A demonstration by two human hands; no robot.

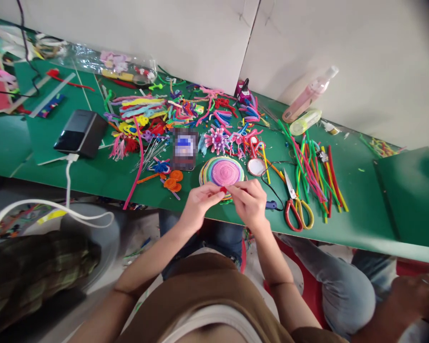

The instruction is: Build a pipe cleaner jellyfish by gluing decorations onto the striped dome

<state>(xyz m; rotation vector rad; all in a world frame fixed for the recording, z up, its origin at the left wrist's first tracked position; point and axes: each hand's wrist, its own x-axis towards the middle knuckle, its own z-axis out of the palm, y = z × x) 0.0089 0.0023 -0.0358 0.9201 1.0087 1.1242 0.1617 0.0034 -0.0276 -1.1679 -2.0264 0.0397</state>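
Note:
My left hand (197,202) and my right hand (250,201) meet at the table's front edge, thumbs and fingers pinched together. A small red piece (223,189) shows at the left fingertips; its exact kind is too small to make out. The right fingertips touch or nearly touch it, and what they pinch is hidden. Directly behind the fingers lies a round coiled disc (226,170) with a pink centre and rainbow rings, its near edge partly covered by my hands. To its right are a small round white-faced item (256,166) and scissors (295,205) with red and yellow handles.
Pipe cleaners (143,107) in many colours are heaped behind, with longer ones (311,171) at right. A phone (184,150), orange coils (173,181) and a cabled black power bank (80,133) lie left. Bottles (309,95) stand at the wall. Another person's knee (348,286) is at right.

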